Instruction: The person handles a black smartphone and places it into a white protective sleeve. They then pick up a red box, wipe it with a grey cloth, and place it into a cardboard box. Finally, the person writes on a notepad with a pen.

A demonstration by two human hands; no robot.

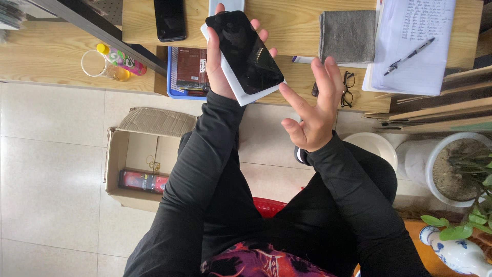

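Left hand [218, 61] holds phone [245, 52] — right hand [311, 110] open beside

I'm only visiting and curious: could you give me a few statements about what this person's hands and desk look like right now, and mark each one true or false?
1. The left hand holds a dark phone lying on a white slab. True.
2. The right hand is wrapped around the pen. False: the pen lies on the papers, and the right hand is open beside the phone.
3. A second dark phone lies on the wooden desk. True.
4. The cardboard box on the floor is closed. False: its flaps are open and a red item lies inside.
5. A grey cloth lies on the desk. True.
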